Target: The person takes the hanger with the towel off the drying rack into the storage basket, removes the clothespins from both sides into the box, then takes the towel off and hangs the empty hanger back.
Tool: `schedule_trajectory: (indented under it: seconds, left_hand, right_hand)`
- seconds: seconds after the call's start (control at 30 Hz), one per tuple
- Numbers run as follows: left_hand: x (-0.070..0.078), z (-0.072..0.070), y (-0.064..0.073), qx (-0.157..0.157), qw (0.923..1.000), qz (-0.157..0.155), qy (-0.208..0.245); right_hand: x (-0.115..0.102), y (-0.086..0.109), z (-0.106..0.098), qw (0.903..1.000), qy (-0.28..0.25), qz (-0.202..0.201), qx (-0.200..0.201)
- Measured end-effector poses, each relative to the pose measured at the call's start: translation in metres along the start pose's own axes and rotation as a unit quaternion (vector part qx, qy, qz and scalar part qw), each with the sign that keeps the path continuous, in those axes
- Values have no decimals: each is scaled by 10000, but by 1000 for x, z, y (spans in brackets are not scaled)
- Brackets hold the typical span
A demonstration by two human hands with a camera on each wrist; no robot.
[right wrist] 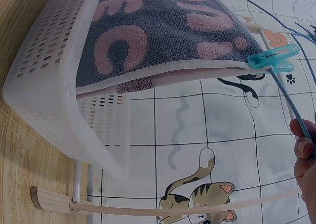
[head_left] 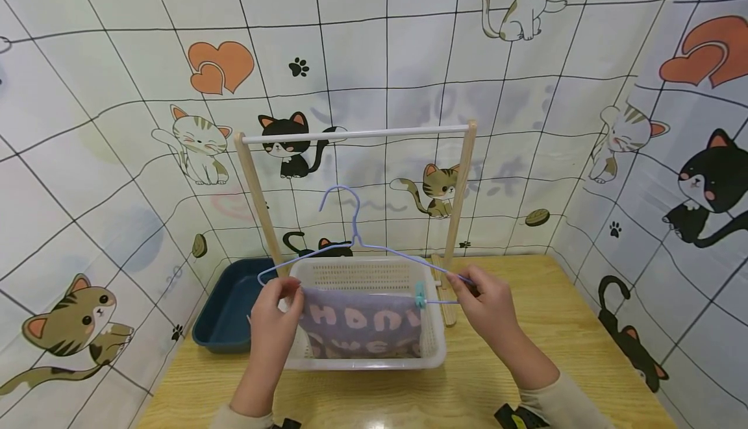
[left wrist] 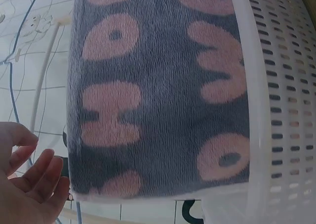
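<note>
Pinching the right end of a blue hanger between the thumb and bent fingers of the right hand. Holding the hanger hook upward, out in front of both hands. Curling the left hand partway in, thumb near the fingertips, just beside the hanger's left end; cannot tell whether gripping anything there. Draped over the hanger's lower bar, between the two hands, a grey towel with pink letters. Clipped to the towel's top right corner, just left of the right hand, a turquoise peg. Below the hands, a white basket with slotted sides, with the towel's lower part inside its rim. Past the left hand, to its left, a dark blue tub beside the basket. Farther ahead of both hands, a wooden rack with a white crossbar. Below the hands and basket, a wooden table. Beyond the rack, a wall sheet printed with cats, hearts and paw marks. Behind each hand, a light sleeve.
</note>
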State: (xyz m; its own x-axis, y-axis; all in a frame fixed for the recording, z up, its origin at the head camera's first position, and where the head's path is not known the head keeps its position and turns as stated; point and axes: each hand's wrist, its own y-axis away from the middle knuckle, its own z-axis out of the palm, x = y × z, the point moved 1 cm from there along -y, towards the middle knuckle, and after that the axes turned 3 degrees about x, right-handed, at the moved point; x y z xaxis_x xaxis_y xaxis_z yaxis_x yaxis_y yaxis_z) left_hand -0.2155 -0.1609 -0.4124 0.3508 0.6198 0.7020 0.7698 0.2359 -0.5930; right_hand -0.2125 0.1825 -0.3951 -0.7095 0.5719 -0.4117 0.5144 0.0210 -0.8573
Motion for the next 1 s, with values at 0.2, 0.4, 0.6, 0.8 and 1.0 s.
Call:
schedule_trajectory:
  seconds: [0.2, 0.4, 0.6, 0.8, 1.0]
  left_hand:
    - [10, 8, 3, -126, 9988, 465, 52]
    - [17, 16, 6, -353, 9978, 550, 102]
    - [21, 25, 9, -425, 9963, 742, 71]
    - [27, 34, 12, -657, 9925, 1030, 26]
    - [36, 40, 15, -973, 9902, 995, 86]
  right_hand:
    - [-1, 1, 2, 10000, -56, 29, -19]
    - [0, 2, 5, 9999, -83, 43, -44]
    - [0, 3, 7, 9999, -121, 31, -45]
    - [-1, 5, 10, 9998, -151, 67, -82]
    - [-2, 5, 12, 9997, -221, 87, -97]
